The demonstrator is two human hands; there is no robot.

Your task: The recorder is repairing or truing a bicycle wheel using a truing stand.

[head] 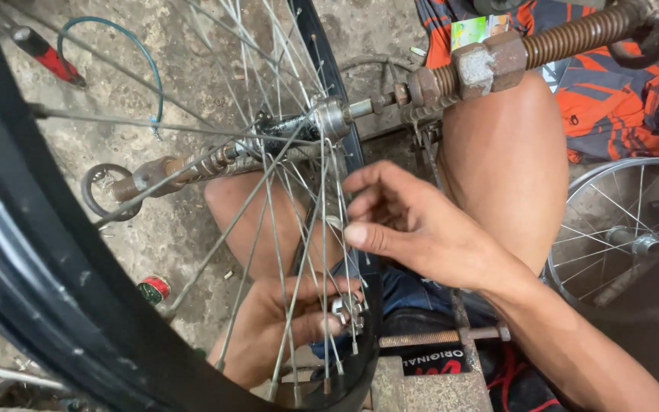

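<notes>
Black tyre and rim [32,290] of a bicycle wheel sweep across the near left, its thin steel spokes [280,252] fanning down from the hub [299,126], which sits on a rusty threaded axle stand [497,57]. Behind the spokes, low down, the left hand [280,328] is curled, its thumb and fingers pinched round the lower ends of a few spokes near the rim. On the near side, the right hand [413,225] is half open, fingers loosely bent, its fingertips touching the spokes just above the left hand; it grips nothing that can be seen. A second spoked wheel [627,236] lies at the right, and a red-handled tool [47,53] rests on the concrete floor [169,221].
</notes>
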